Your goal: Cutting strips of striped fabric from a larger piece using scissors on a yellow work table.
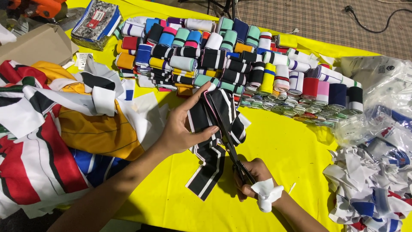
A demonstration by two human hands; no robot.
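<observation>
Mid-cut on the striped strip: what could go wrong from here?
1. The left hand pinches the black-and-white striped strip right beside the scissors; its thumb lies close to the blades and could get nicked.
2. The strip hangs folded and loose, so the cut may wander off line.
3. The right hand has a white cloth wrap at the wrist, which might snag or weaken the grip on the handles.

The table cover (279,146) is bright yellow. The folded strip (214,141) is black with white stripes; the scissors (229,141) are black. Rolled bands (240,60) along the far edge show teal, blue, red, yellow, pink and black-and-white stripes.
</observation>
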